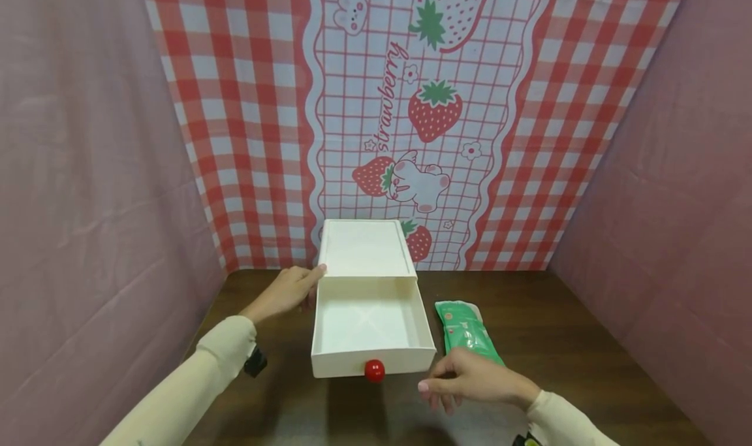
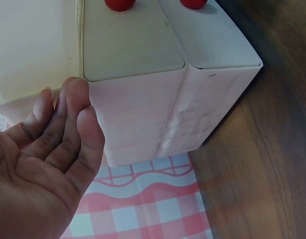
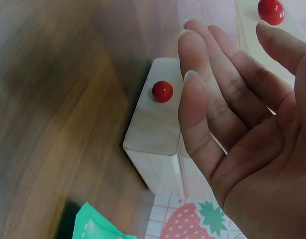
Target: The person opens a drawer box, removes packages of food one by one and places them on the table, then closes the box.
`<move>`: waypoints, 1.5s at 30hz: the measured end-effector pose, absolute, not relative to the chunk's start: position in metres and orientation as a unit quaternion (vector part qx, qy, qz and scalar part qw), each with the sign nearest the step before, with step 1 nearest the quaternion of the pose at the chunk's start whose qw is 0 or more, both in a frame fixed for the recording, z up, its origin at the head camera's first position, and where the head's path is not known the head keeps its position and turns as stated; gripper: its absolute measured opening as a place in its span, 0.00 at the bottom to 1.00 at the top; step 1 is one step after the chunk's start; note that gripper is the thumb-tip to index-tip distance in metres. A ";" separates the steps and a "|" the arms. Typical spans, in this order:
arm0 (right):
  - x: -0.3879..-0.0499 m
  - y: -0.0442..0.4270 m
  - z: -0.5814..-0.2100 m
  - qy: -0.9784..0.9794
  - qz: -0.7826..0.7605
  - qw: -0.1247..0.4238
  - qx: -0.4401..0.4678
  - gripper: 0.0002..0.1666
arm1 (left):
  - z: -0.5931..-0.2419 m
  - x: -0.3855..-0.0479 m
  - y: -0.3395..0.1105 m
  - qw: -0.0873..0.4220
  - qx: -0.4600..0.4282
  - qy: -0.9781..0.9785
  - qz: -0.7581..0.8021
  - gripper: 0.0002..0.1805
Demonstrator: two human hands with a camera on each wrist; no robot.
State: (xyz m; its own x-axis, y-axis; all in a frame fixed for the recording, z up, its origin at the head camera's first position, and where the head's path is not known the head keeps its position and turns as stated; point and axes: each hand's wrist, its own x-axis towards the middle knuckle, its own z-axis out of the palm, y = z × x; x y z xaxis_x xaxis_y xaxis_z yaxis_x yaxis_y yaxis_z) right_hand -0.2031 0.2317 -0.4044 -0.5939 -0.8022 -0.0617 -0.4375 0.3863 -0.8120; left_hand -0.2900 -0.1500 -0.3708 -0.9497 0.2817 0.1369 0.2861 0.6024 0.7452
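A white drawer cabinet (image 1: 370, 247) stands at the back of the table, its top drawer (image 1: 376, 358) pulled out and showing a bare white inside. The drawer has a round red knob (image 1: 375, 370) on its front. My left hand (image 1: 288, 292) rests against the cabinet's left side, fingers slightly bent. In the left wrist view the fingers of that hand (image 2: 53, 139) lie by the cabinet's edge. Just right of the drawer front, my right hand (image 1: 470, 377) hangs with loosely bent fingers and holds nothing. A green packet (image 1: 467, 328) lies right of the drawer, partly behind that hand.
Lower drawers with red knobs (image 3: 162, 91) stay closed beneath the pulled-out one. The brown wooden table (image 1: 529, 328) meets a strawberry-and-checked cloth (image 1: 376, 106) at the back. Pink cloth walls (image 1: 664, 191) rise on both sides.
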 end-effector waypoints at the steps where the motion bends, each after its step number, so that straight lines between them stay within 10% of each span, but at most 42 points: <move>1: -0.203 0.231 -0.404 0.800 -0.396 0.231 -0.388 0.15 | -0.371 -0.290 -0.150 0.005 -0.158 -0.895 -0.417 0.39; 45: -0.165 0.181 -0.388 0.706 -0.586 0.301 -0.261 0.19 | -0.373 -0.293 -0.151 0.007 -0.169 -0.891 -0.421 0.41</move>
